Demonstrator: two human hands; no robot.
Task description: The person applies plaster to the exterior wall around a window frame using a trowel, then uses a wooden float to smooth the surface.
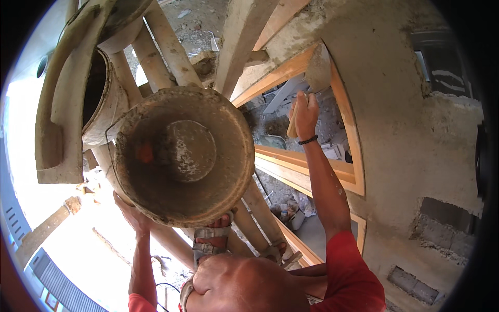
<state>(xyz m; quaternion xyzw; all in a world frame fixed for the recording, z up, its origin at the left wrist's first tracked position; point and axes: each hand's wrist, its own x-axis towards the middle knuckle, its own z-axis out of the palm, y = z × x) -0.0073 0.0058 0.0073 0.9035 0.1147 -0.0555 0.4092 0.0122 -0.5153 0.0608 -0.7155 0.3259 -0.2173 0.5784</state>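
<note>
A mortar-crusted bucket [184, 156] is tipped so that its inside faces me; dried residue and a reddish patch show within it. My left hand [133, 212] grips the bucket from its lower left side, and its fingers are partly hidden behind the bucket. Out to the right, my right hand [305, 115] is closed around the wooden handle of a trowel [318, 68]. The trowel's grey blade is up against the upper corner of a wooden window frame [340, 104], beside the plastered wall.
Round poles [156, 62] form the platform under my sandaled feet [213, 239]. At left are a second bucket [117, 104] and a large wooden float with a handle [67, 99]. A grey wall [400, 135] with rough openings stands at right. Rubble [293, 210] lies below.
</note>
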